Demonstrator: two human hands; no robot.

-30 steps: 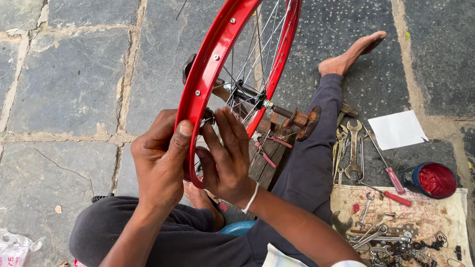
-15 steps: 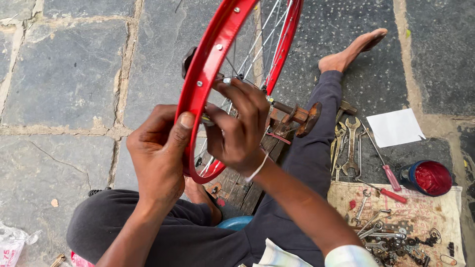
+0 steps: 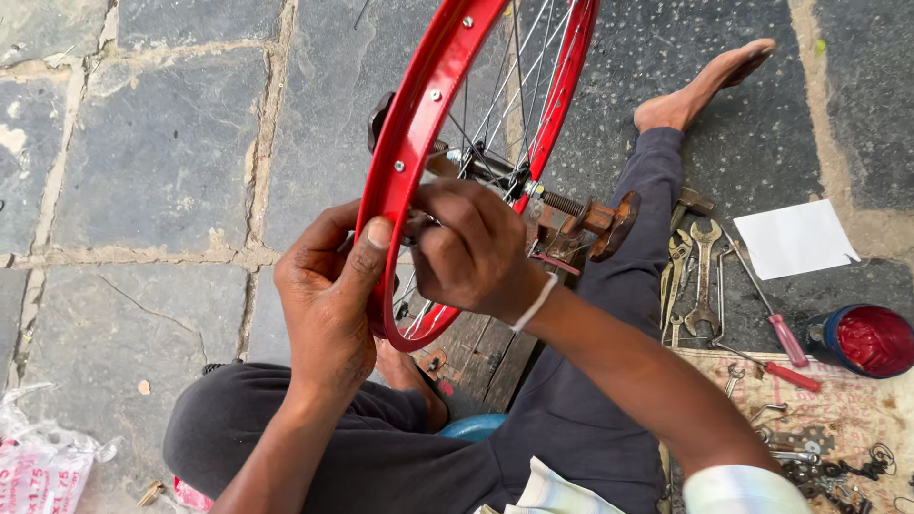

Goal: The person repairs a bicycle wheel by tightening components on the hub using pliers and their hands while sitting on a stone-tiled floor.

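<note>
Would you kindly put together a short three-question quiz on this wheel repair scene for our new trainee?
1. True or false: the left hand grips the red wheel rim.
2. Where do the right hand's fingers reach: A) among the spokes, B) to the spanners, C) to the white paper?
3. What colour are the screwdriver handles on the ground?

Key: 1 true; 2 A; 3 red.

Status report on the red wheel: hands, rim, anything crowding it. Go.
Left hand grips the red rim, thumb on its outer face. Right hand reaches in among the spokes; pinch hidden. Wrenches and screwdrivers lie clear, to the right.
</note>
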